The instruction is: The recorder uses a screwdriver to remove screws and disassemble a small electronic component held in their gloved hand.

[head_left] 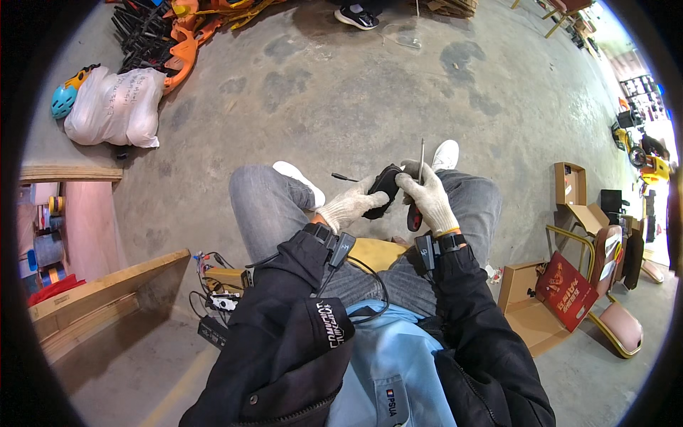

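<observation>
My left hand (353, 202), in a pale knit glove, is closed round a small black part (386, 186) with a rounded outline; its exact kind I cannot make out. A short black cable with a plug end (344, 176) sticks out to the left beside it. In my gloved right hand (431, 198) is a screwdriver (414, 218), its black and red handle below the palm and its thin metal shaft pointing away from me. The right fingertips also touch the right edge of the black part. Both hands are above the gap between my knees.
At left are a wooden-edged box (107, 285) and a tangle of wires and small devices (220, 299). An open cardboard box (523, 285) with a red box (567, 290) lies at right near a chair (619, 327). A white sack (117, 107) and orange parts (183, 57) stand far left.
</observation>
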`<state>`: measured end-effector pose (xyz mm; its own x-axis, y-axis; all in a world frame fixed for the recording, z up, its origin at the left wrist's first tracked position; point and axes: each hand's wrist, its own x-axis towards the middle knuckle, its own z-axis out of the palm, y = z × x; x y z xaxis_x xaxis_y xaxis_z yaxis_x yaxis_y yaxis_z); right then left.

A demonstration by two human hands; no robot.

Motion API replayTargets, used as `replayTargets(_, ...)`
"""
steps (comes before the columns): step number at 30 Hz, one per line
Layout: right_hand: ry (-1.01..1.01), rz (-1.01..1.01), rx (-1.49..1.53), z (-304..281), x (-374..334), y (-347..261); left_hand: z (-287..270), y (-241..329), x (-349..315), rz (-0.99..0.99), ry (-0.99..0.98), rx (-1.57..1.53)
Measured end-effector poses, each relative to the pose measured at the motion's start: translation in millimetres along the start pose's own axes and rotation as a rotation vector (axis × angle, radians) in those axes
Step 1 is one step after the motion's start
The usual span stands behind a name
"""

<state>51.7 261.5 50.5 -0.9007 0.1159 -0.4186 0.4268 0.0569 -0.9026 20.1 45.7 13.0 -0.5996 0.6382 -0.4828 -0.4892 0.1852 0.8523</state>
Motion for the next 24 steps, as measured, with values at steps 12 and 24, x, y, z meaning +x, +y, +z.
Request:
replayTargets(12,-0.119,0.026,0.094,-3,8,-7,-4,-3,16,0.129,-0.105,-0.086)
replayTargets(24,-0.06,-0.023,-0.014,-5,-1,4,1,-27,20,-0.11,0.221,0.282)
